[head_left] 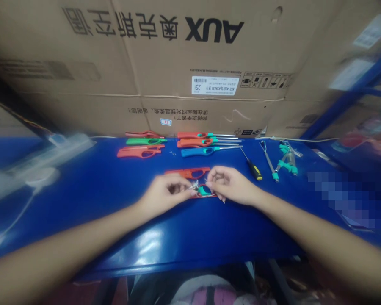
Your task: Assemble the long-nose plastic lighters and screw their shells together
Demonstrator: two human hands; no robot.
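Over the middle of the blue table, my left hand pinches a small silvery metal fitting between thumb and forefinger. Close beside it my right hand has its thumb and forefinger pressed together; what they grip is too small to make out. Under the fingers lies an open red lighter shell half with a teal trigger in it, partly hidden by both hands. Just behind, another red shell half lies flat, its right end at my right fingers.
Gas lighters with metal rods, including a blue one, lie at the back beside red and green shells. To the right are a screwdriver and teal-ended lighter parts. A cardboard wall stands behind; a power strip is left.
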